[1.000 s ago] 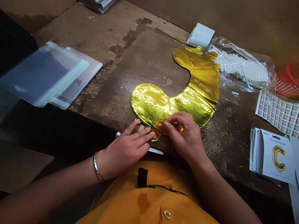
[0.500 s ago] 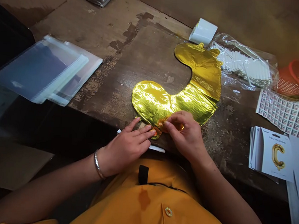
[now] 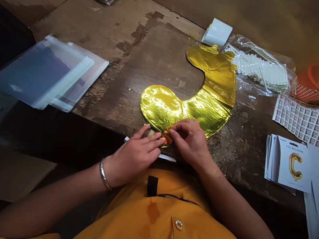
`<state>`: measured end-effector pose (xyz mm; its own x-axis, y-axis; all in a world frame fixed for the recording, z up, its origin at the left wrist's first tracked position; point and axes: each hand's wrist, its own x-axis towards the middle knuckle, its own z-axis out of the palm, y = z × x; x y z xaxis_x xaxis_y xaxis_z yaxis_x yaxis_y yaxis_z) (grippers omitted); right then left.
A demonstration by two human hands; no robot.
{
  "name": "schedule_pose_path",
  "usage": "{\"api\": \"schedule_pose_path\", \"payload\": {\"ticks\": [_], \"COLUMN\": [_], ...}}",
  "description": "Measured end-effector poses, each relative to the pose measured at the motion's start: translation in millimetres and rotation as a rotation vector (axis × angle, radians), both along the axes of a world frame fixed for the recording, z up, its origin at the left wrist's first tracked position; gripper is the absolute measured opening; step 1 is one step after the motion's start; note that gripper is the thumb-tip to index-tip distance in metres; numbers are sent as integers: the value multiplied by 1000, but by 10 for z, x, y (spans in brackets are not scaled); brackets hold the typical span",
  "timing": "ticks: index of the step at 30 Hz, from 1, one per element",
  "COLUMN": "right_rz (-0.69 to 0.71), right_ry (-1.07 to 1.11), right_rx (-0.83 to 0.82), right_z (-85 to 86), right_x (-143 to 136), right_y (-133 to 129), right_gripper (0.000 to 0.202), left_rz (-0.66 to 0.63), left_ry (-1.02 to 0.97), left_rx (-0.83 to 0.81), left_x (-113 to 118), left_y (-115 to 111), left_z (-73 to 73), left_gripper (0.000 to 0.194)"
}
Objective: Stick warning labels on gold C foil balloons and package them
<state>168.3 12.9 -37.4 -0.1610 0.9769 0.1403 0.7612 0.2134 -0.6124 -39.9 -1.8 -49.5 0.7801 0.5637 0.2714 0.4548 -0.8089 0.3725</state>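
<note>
A flat gold foil balloon (image 3: 215, 78), curved like a C, lies on the brown worn table near its front edge. My left hand (image 3: 137, 153) rests with spread fingers at the balloon's lower edge, its fingertips on a small foil tab (image 3: 166, 144). Thumb and forefinger of my right hand (image 3: 191, 143) are pinched at the balloon's lower edge, close to the left fingertips; what is between them is too small to tell. Part of a thin white stick (image 3: 167, 157) shows under the left hand.
Clear plastic sleeves (image 3: 38, 73) lie at the left. To the right are a bag of white sticks (image 3: 266, 71), a red basket (image 3: 311, 83), a sticker sheet (image 3: 300, 119) and balloon cards (image 3: 295, 166). A white roll (image 3: 217, 32) sits behind the balloon.
My right hand has moved a little left along the balloon's lower edge, closer to my left hand. The left hand has stayed in place.
</note>
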Motion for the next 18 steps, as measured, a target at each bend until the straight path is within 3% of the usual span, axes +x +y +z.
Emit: {"api": "schedule_pose_path", "payload": {"ticks": [11,15,17,18], "right_rz": [-117,-216,-172,-78], "right_ry": [-182,-312,-296,-280], "right_rx": [45,198,299,316], "right_z": [-59,-60,-13,18], "right_x": [-110,-35,7,22], "right_y": [-26,-18,-47,-72], "right_gripper": [11,20,15,14], "left_rz": [4,21,26,26], "left_ry": [-2,-2,-1,-5], "left_rx": [32,27,7,-6], "left_x": [30,39,39,35], "left_y": [-1,-13,-14,-10], "left_z": [16,7,5,8], "left_gripper": [22,21,19,18]}}
